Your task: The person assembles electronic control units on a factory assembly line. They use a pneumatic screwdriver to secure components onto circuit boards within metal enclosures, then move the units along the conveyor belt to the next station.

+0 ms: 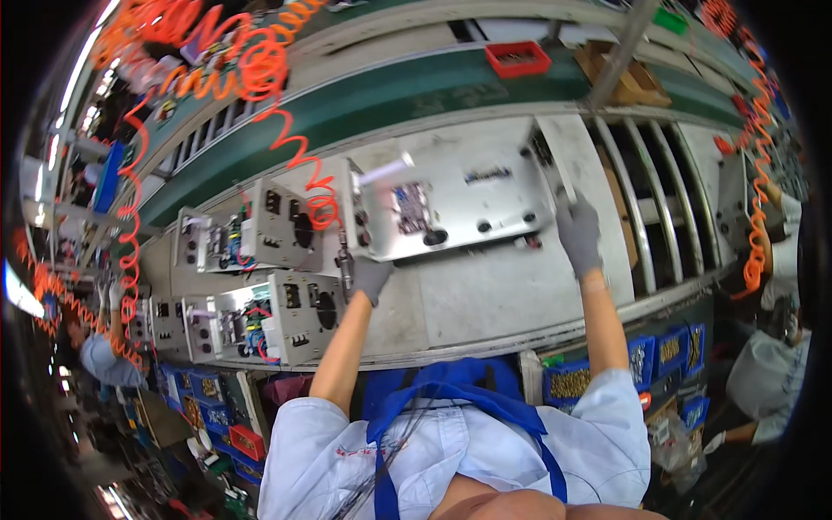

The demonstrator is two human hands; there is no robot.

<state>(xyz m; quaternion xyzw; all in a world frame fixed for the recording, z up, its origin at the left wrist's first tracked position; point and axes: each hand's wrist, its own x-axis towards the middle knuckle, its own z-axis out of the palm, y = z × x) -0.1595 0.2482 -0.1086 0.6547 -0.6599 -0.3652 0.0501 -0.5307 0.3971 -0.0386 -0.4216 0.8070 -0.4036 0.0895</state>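
In front of me, a U-shaped sheet-metal chassis [485, 208] sits slightly tilted over the bench, its edges a little blurred. It carries a circuit board [412, 208], a small dark component strip [488, 175] and round black fittings. My right hand [579, 232], in a grey glove, is closed on the chassis's right side panel. At the near left corner, my gloved left hand [372, 279] grips the chassis, its fingertips partly hidden. Just left of that hand stands a pneumatic screwdriver [345, 260] on a coiled orange air hose [322, 204].
Left are wired metal units [305, 316]. A roller section [663, 204] lies right. A red tray [517, 59] and cardboard box [637, 78] stand on the green conveyor [433, 100]. Blue screw bins [568, 382] hang below the bench edge. Other people work at both sides.
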